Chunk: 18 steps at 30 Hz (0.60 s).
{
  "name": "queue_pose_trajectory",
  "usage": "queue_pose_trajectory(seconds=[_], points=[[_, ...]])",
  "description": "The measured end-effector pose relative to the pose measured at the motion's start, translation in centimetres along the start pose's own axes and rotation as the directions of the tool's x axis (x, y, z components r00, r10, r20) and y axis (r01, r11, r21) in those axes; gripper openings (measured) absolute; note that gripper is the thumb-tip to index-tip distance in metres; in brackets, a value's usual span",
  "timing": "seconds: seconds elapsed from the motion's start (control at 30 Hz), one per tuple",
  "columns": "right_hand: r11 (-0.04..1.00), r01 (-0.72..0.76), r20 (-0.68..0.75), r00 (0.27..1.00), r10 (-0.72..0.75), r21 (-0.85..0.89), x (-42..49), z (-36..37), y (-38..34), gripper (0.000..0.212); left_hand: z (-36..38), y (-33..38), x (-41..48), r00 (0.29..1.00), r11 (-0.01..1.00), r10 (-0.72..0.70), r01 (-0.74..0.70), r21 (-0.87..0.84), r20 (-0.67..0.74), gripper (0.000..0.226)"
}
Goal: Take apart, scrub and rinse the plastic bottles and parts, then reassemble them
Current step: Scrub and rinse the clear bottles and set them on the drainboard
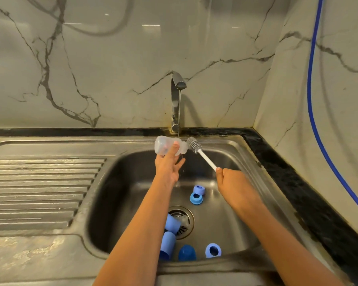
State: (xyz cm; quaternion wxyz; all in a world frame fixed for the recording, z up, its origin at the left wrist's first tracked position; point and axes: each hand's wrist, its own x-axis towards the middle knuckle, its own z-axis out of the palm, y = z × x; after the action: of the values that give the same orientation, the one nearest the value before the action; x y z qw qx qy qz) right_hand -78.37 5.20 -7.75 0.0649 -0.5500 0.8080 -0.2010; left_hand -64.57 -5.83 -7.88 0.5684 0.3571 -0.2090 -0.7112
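My left hand (168,164) holds a clear plastic bottle (163,147) on its side over the sink, its mouth pointing right under the tap's thin stream. My right hand (228,178) grips the white handle of a bottle brush (196,149); its grey bristle head sits right at the bottle's mouth. On the sink floor lie several blue parts: two rings (197,195) near the middle, two cups (170,234) by the drain, and a dark blue cap (186,252) and a ring (213,250) at the front.
The steel sink (120,182) has a ribbed draining board (39,188) on its left and a black counter edge (287,178) on its right. The tap (177,96) runs at the back. A blue hose (310,100) hangs down the right wall.
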Motion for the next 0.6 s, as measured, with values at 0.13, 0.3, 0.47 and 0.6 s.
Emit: queue_pose_trajectory(seconds=[0.13, 0.3, 0.47, 0.6], points=[[0.999, -0.035, 0.011, 0.999, 0.035, -0.004, 0.3, 0.1, 1.1, 0.050, 0.2, 0.4, 0.5, 0.998, 0.987, -0.026, 0.017, -0.159, -0.055, 0.067], [1.000, -0.020, 0.020, 1.000, 0.021, -0.021, 0.2, 0.0, 1.0, 0.050, -0.5, 0.2, 0.9, 0.973, 0.981, -0.113, 0.077, -0.180, -0.202, 0.074], [0.999, -0.015, 0.005, 1.000, 0.015, -0.033, -0.5, -0.9, 0.7, 0.048, -0.5, 0.2, 0.6, 0.963, 0.972, -0.214, 0.194, -0.132, -0.161, 0.074], [0.998, -0.009, -0.012, 1.000, 0.008, -0.055, -0.7, -1.6, 0.6, 0.048, -0.2, -0.5, 0.4, 0.988, 0.974, -0.106, 0.127, 0.190, -0.114, 0.068]])
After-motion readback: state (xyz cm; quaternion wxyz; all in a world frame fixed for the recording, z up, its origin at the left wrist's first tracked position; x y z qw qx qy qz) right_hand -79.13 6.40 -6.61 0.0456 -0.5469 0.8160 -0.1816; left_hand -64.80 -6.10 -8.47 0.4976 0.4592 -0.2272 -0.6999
